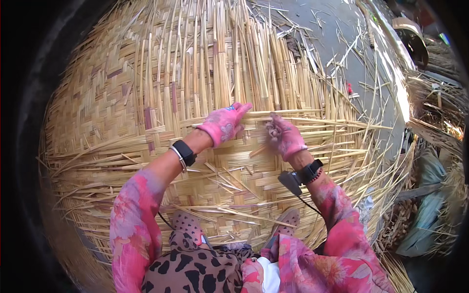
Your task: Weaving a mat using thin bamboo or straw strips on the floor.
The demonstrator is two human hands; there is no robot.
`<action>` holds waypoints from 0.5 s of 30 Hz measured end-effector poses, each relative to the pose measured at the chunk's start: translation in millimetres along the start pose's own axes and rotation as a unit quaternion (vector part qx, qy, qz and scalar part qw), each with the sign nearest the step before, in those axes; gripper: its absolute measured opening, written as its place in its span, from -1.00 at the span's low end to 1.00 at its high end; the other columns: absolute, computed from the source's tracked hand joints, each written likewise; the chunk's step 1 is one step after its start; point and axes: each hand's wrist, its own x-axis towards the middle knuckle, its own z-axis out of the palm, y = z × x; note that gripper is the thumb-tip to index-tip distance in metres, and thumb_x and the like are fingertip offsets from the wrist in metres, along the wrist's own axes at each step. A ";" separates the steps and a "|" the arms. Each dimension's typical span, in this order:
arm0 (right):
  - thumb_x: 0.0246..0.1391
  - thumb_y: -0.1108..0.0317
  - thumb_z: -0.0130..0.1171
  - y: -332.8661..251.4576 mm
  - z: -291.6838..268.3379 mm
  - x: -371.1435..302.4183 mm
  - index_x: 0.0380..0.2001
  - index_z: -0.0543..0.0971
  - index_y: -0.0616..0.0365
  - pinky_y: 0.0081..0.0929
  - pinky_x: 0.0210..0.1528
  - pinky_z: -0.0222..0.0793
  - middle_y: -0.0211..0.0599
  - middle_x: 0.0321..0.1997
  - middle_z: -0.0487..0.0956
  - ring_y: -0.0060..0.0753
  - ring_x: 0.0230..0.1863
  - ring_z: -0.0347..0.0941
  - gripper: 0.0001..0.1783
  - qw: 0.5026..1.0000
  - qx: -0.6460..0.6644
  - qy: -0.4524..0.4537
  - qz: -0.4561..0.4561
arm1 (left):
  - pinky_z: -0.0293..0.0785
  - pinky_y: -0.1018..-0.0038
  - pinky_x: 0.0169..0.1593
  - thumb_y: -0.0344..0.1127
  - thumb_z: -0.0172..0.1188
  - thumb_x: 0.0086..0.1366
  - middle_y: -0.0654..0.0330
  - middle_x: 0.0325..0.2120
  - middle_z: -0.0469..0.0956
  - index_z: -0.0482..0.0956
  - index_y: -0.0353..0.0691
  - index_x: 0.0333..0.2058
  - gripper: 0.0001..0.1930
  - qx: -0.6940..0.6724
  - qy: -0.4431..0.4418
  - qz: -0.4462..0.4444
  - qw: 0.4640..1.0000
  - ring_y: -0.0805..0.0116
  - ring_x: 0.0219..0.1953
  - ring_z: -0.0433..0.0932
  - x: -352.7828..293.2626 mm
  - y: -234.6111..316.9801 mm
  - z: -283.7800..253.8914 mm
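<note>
Under both hands lies a large woven mat [117,83] of flat, straw-coloured split reed strips. My left hand [225,124], in a pink glove, rests on the weave with its fingers stretched to the upper right, beside a crosswise reed strip [312,117]. My right hand [284,136], gloved in pink with greyish fingers, is at the right of the left one, close to the same strips. Its fingers are curled and slightly blurred; what they hold, if anything, is hidden. Unwoven lengthwise strips [220,53] run away from me beyond the hands.
Loose strip ends [361,141] stick out along the mat's right side. Short broken pieces [224,183] lie near my shoes [188,222]. Scraps litter the grey floor [332,29] at the far right. Bundled stalks [435,97] and a bluish-green sheet [422,215] are at the right edge.
</note>
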 end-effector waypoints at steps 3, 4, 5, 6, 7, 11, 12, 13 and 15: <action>0.08 0.23 0.15 -10.9 2.1 14.0 -0.13 0.51 0.27 -0.78 -0.66 0.24 -0.42 -0.50 0.54 -0.68 -0.69 0.30 -0.64 0.982 0.167 -0.022 -0.081 | 0.44 0.22 -0.14 -0.21 0.17 0.11 -0.03 -0.20 0.43 0.35 -0.10 0.03 -0.52 0.010 -0.018 -0.038 0.999 -0.01 -0.21 0.49 22.9 -3.5 -13.4; 0.08 0.28 0.13 -17.6 8.9 -0.6 -0.15 0.53 0.26 -0.77 -0.64 0.25 -0.42 -0.50 0.54 -0.68 -0.68 0.32 -0.68 0.993 0.045 -0.033 -0.105 | 0.44 0.23 -0.16 -0.21 0.17 0.10 -0.01 -0.26 0.45 0.44 -0.14 -0.11 -0.64 0.031 -0.074 -0.057 0.995 -0.01 -0.24 0.49 22.7 -3.0 -16.9; 0.09 0.32 0.11 -23.2 13.4 -10.6 -0.16 0.54 0.25 -0.76 -0.63 0.27 -0.42 -0.50 0.54 -0.69 -0.66 0.34 -0.72 0.988 -0.077 -0.045 -0.127 | 0.43 0.24 -0.17 -0.20 0.16 0.10 0.00 -0.32 0.47 0.53 -0.17 -0.24 -0.73 0.051 -0.130 -0.075 0.987 0.00 -0.27 0.49 21.6 -2.1 -19.9; 0.05 0.35 0.14 -35.6 4.4 -15.2 -0.14 0.52 0.25 -0.72 -0.50 0.32 -0.38 -0.40 0.54 -0.65 -0.52 0.40 -0.70 0.973 -0.184 -0.091 -0.104 | 0.43 0.26 -0.26 -0.19 0.17 0.09 0.02 -0.46 0.49 0.56 -0.25 -0.46 -0.78 0.014 -0.052 -0.028 0.998 0.02 -0.35 0.49 21.0 -2.6 -20.8; 0.05 0.35 0.14 -41.4 3.9 -14.5 -0.14 0.52 0.25 -0.72 -0.50 0.32 -0.38 -0.40 0.54 -0.65 -0.52 0.40 -0.70 0.973 -0.183 -0.089 -0.107 | 0.43 0.26 -0.26 -0.19 0.17 0.09 0.02 -0.46 0.49 0.56 -0.25 -0.46 -0.78 0.015 -0.051 -0.024 0.998 0.02 -0.35 0.49 21.6 -2.9 -21.0; 0.00 0.37 0.15 -53.9 18.6 -2.5 -0.17 0.56 0.21 -0.60 -0.42 0.41 -0.33 -0.44 0.58 -0.53 -0.47 0.49 -0.71 0.944 -0.274 -0.081 -0.169 | 0.36 0.22 -0.40 -0.20 0.20 0.05 -0.02 -0.67 0.42 0.51 -0.30 -0.59 -0.75 -0.095 0.011 -0.102 0.990 0.03 -0.51 0.46 20.7 2.5 -15.1; -0.01 0.36 0.16 -55.2 22.2 10.6 -0.19 0.56 0.14 -0.46 -0.37 0.43 -0.23 -0.40 0.59 -0.35 -0.44 0.51 -0.73 0.860 -0.443 -0.015 -0.252 | 0.35 0.22 -0.40 -0.20 0.20 0.05 -0.02 -0.66 0.42 0.51 -0.30 -0.59 -0.75 -0.106 0.049 -0.091 0.989 0.03 -0.52 0.45 19.0 3.9 -15.0; -0.03 0.34 0.16 -56.6 31.8 17.3 -0.20 0.57 0.08 -0.33 -0.32 0.46 -0.13 -0.36 0.59 -0.18 -0.41 0.53 -0.74 0.737 -0.593 0.053 -0.320 | 0.35 0.22 -0.41 -0.20 0.20 0.05 -0.02 -0.66 0.42 0.51 -0.30 -0.58 -0.75 -0.118 0.085 -0.080 0.986 0.02 -0.52 0.44 16.8 7.8 -16.3; -0.09 0.27 0.19 -55.1 41.6 29.0 -0.27 0.57 0.03 -0.18 -0.20 0.41 -0.06 -0.31 0.56 0.02 -0.34 0.50 -0.75 0.737 -0.605 0.110 -0.282 | 0.34 0.23 -0.42 -0.21 0.20 0.05 -0.01 -0.67 0.41 0.51 -0.29 -0.58 -0.76 -0.117 0.086 -0.078 0.986 0.02 -0.53 0.43 12.7 10.4 -15.9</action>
